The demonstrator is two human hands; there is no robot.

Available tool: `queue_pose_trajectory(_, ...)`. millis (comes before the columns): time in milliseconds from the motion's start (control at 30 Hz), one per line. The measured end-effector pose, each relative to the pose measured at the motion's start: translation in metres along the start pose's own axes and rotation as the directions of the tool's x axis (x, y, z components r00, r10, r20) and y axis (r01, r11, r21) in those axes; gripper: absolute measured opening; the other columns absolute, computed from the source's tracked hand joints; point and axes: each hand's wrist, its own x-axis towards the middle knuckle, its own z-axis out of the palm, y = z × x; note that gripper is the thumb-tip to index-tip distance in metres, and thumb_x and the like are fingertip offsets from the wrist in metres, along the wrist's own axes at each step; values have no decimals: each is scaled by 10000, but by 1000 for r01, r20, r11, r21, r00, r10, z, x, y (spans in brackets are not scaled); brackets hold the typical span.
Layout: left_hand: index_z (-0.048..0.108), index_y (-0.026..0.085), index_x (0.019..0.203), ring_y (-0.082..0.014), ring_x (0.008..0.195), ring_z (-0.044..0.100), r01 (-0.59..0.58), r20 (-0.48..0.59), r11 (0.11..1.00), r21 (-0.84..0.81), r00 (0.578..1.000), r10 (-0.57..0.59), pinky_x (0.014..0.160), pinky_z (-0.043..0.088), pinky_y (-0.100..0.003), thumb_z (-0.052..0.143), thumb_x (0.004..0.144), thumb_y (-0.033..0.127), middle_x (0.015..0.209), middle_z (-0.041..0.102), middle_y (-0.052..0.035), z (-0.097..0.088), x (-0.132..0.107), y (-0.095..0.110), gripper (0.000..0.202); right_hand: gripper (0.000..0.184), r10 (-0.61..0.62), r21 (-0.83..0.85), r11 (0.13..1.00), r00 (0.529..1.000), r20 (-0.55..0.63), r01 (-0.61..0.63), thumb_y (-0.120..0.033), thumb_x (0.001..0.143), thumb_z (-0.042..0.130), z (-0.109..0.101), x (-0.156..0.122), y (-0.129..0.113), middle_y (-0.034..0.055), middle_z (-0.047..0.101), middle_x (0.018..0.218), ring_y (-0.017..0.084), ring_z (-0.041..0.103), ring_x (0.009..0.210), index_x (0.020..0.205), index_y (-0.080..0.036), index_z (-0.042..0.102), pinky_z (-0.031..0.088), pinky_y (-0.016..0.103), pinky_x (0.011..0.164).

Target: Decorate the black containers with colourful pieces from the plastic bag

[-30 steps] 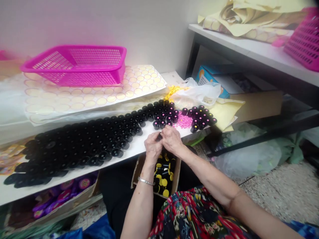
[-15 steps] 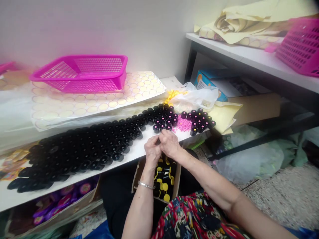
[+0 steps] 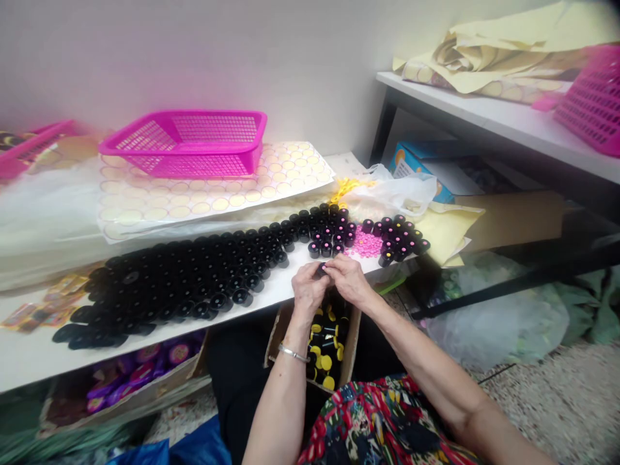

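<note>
Together at One Cap, My Two Hands

Slightly below the middle of the frame, my left hand [image 3: 309, 284] holds one dark cap [image 3: 322, 270], its thumb and fingers clamped on it. My right hand [image 3: 349, 278] is just beside, with its fingertips close together at the top of this cap, where a small pink spot can be seen. Whether they pinch this spot, I cannot tell, because it is too small. On my left wrist I wear a bracelet [image 3: 293, 353].

On the table [image 3: 29, 361], many black caps [image 3: 179, 278] stand in a long, dense field, from the lower left to the centre. Just above my hands, some dotted caps [image 3: 326, 248] bear pink spots. To their right lies a pile of pink dots [image 3: 367, 243], and beyond it is another group [image 3: 401, 236], mostly with pink spots and a few yellow ones.

Below my hands, in the lower centre, a box [image 3: 355, 345] contains black and yellow pieces [image 3: 326, 361]. In the upper left, a pink basket [image 3: 208, 156] rests upon a sheet [image 3: 290, 171] of printed circles. In the lower left, under the table, there are purple packs [image 3: 130, 381].
</note>
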Motion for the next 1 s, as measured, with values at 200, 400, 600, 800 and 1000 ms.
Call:
queue_pose_trajectory(200, 696, 205, 878, -167, 796, 595, -1, 9, 1000, -1, 1000, 1, 775, 481, -305, 661, 634, 203, 826, 673, -19, -1, 0, 0, 246, 129, 63, 51, 997, 987, -146, -56, -173, 788, 492, 3, 0, -5, 29, 565, 790, 142, 532, 764, 776, -176, 621, 421, 259, 713)
queue_pose_trajectory(400, 697, 201, 858, -169, 791, 588, -9, 17, 999, 42, 1000, 8, 758, 468, -298, 630, 663, 211, 808, 670, -20, -2, 0, 6, 207, 145, 390, 235, 906, 910, -141, -352, -290, 694, 579, 19, 8, -5, -27, 501, 587, 122, 463, 578, 611, -185, 523, 368, 237, 546)
queue_pose_trajectory(600, 698, 197, 886, -172, 790, 586, -3, 18, 1000, 21, 1000, 2, 758, 474, -303, 644, 642, 205, 820, 666, -25, 0, 0, 1, 250, 148, 603, 621, 637, 797, -34, -456, -241, 532, 621, 26, 14, -3, -56, 467, 498, 94, 426, 467, 572, -180, 492, 332, 221, 444)
queue_pose_trajectory(800, 701, 223, 890, -171, 801, 593, 15, 26, 1000, 14, 1000, -15, 774, 478, -307, 648, 624, 191, 831, 671, -10, 1, 0, -1, 274, 178, 673, 714, 489, 738, 56, -501, -202, 475, 613, 25, 22, -7, -91, 408, 406, 69, 371, 383, 557, -188, 456, 298, 205, 392)
queue_pose_trajectory(1000, 701, 219, 879, -161, 788, 589, 13, 7, 1000, 12, 1000, -13, 744, 472, -286, 646, 642, 211, 810, 664, -10, 0, -1, 0, 244, 212, 572, 711, 585, 820, -21, -390, -319, 570, 639, 23, 2, -4, -82, 435, 466, 71, 366, 413, 628, -187, 484, 310, 212, 425)
